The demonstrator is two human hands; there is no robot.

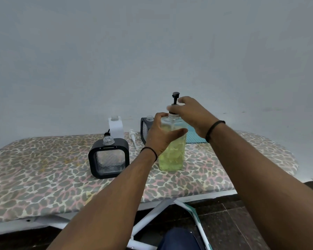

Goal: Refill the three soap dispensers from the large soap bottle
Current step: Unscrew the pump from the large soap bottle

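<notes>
The large clear soap bottle (172, 156), partly full of yellow-green soap, stands upright on the leopard-print board (43, 168). My left hand (161, 136) grips its upper body. My right hand (190, 112) grips the black pump cap (175, 98) at the bottle's neck. A black square dispenser (109, 157) with an uncapped neck stands to the left. Behind it is a white dispenser (116, 128), also uncapped. A second black dispenser (145, 129) is partly hidden behind my left hand.
A white pump head (133, 137) lies on the board between the white and rear black dispensers. A small black pump (107, 132) lies behind the front dispenser. A teal mat (195, 138) sits under my right wrist. A wall rises close behind the board.
</notes>
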